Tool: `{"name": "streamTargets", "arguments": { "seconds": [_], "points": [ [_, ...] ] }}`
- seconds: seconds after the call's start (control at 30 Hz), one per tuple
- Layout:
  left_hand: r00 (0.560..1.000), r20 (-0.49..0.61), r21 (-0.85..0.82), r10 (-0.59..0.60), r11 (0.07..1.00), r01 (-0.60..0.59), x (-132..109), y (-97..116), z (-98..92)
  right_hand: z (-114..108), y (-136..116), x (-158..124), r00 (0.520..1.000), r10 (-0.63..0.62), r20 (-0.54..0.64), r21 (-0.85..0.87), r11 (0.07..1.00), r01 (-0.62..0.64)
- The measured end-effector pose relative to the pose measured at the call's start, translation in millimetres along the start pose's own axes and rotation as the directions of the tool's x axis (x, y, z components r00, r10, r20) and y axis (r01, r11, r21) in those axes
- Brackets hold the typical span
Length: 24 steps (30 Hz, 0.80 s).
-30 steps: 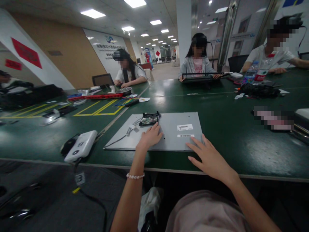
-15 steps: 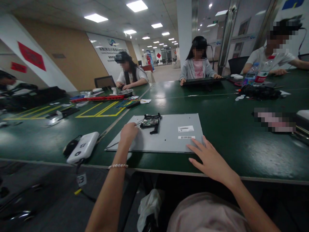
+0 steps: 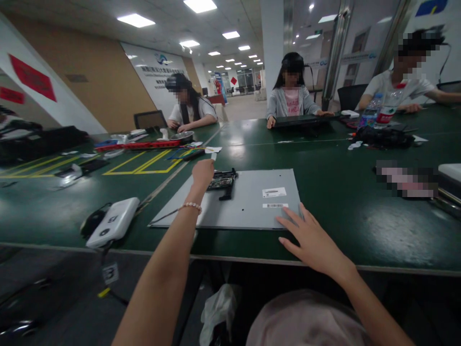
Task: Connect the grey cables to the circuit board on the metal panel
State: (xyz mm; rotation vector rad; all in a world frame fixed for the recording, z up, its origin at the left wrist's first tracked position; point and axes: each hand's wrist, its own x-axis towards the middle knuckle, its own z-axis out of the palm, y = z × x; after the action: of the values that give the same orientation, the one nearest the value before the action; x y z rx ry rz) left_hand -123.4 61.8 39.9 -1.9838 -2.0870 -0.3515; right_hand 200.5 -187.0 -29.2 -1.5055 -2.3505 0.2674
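Note:
A flat silver-grey panel (image 3: 248,220), like the back of a display, lies on the green table before me. My left hand (image 3: 202,174) is over its far left part, fingers closed. At its fingertips a small pale strip (image 3: 213,156) shows; whether it is held is unclear. Just right of that hand sits a black bracket with a circuit board (image 3: 223,180), partly hidden by the fingers. My right hand (image 3: 306,233) is open, fingers spread, at the panel's near right corner by two white labels (image 3: 274,192). A thin dark cable (image 3: 163,217) lies at the panel's left.
Left of the panel is a white power-bank-like device (image 3: 114,222) with a cord over the table edge. Red tools or strips (image 3: 151,144) and a white paper (image 3: 213,150) lie farther back. Two bottles (image 3: 387,113) stand at back right. Several people sit around the table.
My left hand has moved away from me and slightly right, from the panel's left part to its far edge beside the circuit board. My right hand has stayed in about the same place.

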Motion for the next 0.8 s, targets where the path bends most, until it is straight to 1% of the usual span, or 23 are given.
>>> {"name": "streamTargets", "arguments": {
  "seconds": [0.07,0.1,0.13,0.2,0.27,0.37,0.5,0.57,0.7,0.8],
  "points": [
    [0.993,0.111,-0.001,-0.027,1.0,0.027,7,3,8.3,-2,-1,1,1.0,0.006,0.008,0.001,1.0,-0.006],
    [0.988,0.148,-0.008,-0.037,0.999,0.039,8,3,11.8,-2,-2,1,1.0,0.007,0.011,0.001,1.0,-0.007],
    [0.986,0.162,-0.024,-0.044,0.999,0.049,9,2,14.9,-3,-2,1,1.0,0.007,0.013,0.003,1.0,-0.007],
    [0.989,0.132,-0.079,-0.059,0.994,0.07,7,-2,20.0,-3,-1,3,1.0,0.008,0.016,0.007,1.0,-0.008],
    [0.994,0.066,-0.142,-0.082,0.986,0.09,4,-7,24.3,-2,-1,4,1.0,0.013,0.022,0.017,1.0,-0.014],
    [0.99,0.013,-0.192,-0.138,0.972,0.138,1,-15,27.8,-2,-3,6,0.999,0.026,0.035,0.031,0.999,-0.027],
    [0.982,0.004,-0.185,-0.19,0.965,0.187,0,-22,21.2,-2,-6,8,0.997,0.046,0.066,0.043,0.998,-0.049],
    [0.98,0.05,-0.159,-0.193,0.967,0.199,-2,-23,13.7,-2,-6,11,0.992,0.055,0.111,0.058,0.996,-0.062],
    [0.965,0.203,-0.101,-0.166,0.977,0.189,-6,-24,1.1,-7,-4,24,0.967,0.074,0.244,0.096,0.99,-0.1],
    [0.966,0.204,-0.091,-0.162,0.979,0.184,-8,-26,-0.9,-10,-3,35,0.933,0.097,0.346,0.1,0.985,-0.139]
  ]
}}
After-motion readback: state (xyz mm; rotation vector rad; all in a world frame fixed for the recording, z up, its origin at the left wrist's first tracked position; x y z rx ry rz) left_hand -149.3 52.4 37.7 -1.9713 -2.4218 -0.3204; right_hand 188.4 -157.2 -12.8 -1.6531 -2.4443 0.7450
